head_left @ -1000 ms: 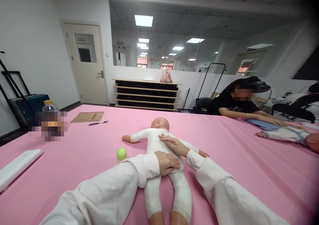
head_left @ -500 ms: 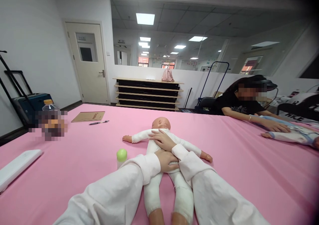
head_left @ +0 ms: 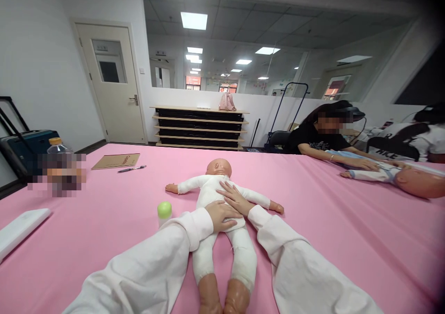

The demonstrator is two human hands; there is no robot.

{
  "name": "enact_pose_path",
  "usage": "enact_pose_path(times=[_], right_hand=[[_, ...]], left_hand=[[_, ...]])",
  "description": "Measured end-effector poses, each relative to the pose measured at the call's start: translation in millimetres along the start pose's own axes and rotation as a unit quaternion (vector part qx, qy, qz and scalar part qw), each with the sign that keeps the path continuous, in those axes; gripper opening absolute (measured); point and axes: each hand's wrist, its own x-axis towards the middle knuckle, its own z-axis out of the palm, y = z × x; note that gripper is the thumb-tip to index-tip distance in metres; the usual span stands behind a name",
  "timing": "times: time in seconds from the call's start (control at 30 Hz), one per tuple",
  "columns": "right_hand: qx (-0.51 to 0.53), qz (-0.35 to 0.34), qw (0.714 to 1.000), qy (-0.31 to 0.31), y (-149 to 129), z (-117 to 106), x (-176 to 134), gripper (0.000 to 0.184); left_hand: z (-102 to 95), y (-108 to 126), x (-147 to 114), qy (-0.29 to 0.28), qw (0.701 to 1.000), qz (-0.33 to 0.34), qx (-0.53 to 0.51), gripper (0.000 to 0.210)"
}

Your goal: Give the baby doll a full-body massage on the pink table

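Note:
A baby doll with a white cloth body lies on its back on the pink table cover, head away from me and arms spread. Flat across its lower belly rests my left hand, the fingers stretched toward the right. My right hand lies higher, on the right side of the doll's chest and belly, with its fingers spread and pointing up and left. Neither hand grips anything. Close to my left sleeve stands a small bottle with a green cap; the sleeve partly hides its base.
A brown notebook, a pen, a bottle with an orange cap and a white flat case are on the left. At the far right, a person in black handles another doll.
My right hand has slid right and down across the doll's torso, uncovering its upper chest. My left hand stays on the lower belly. The view has turned slightly right.

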Motion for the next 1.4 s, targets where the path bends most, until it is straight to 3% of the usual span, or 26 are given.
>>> enact_pose_path(times=[0.17, 0.3, 0.43, 0.53, 0.6, 0.7, 0.8, 0.93, 1.2, 1.4], right_hand=[[0.075, 0.043, 0.996, -0.022, 0, -3, -38, 0.058], [0.111, 0.051, 0.99, -0.066, 1, -30, -55, 0.06], [0.113, 0.109, 0.986, -0.054, 1, -61, -39, 0.051], [0.088, 0.096, 0.991, 0.038, -13, -70, -4, 0.04], [0.051, 0.03, 0.996, 0.068, -28, -65, 23, 0.032], [-0.059, -0.081, 0.994, 0.036, -46, -46, 59, 0.034], [-0.147, -0.143, 0.979, -0.004, -51, -22, 77, 0.039], [-0.199, -0.154, 0.968, -0.017, -45, -4, 78, 0.038], [-0.23, -0.144, 0.962, 0.01, -13, -12, 49, 0.043], [-0.19, -0.104, 0.976, 0.014, 10, -8, 23, 0.047]], left_hand=[[0.5, -3, -15, 0.033, 0.999, -0.025, -0.034, 0.028], [-12.1, -7, -27, 0.044, 0.996, -0.039, -0.07, 0.023], [-35.3, -1, -11, 0.013, 0.992, -0.129, -0.003, 0.032], [-41.0, 6, 15, -0.001, 0.993, -0.082, 0.09, 0.035], [-35.1, 8, 30, -0.017, 0.991, 0.022, 0.128, 0.028], [-16.8, 4, 40, -0.039, 0.98, 0.129, 0.147, 0.022], [1.8, -5, 35, -0.038, 0.98, 0.085, 0.174, 0.025], [12.7, -15, 24, -0.045, 0.983, 0.044, 0.17, 0.03], [6.3, -16, 16, -0.036, 0.992, 0.108, 0.058, 0.039], [0.6, -18, -6, -0.03, 0.997, 0.067, 0.038, 0.041]])
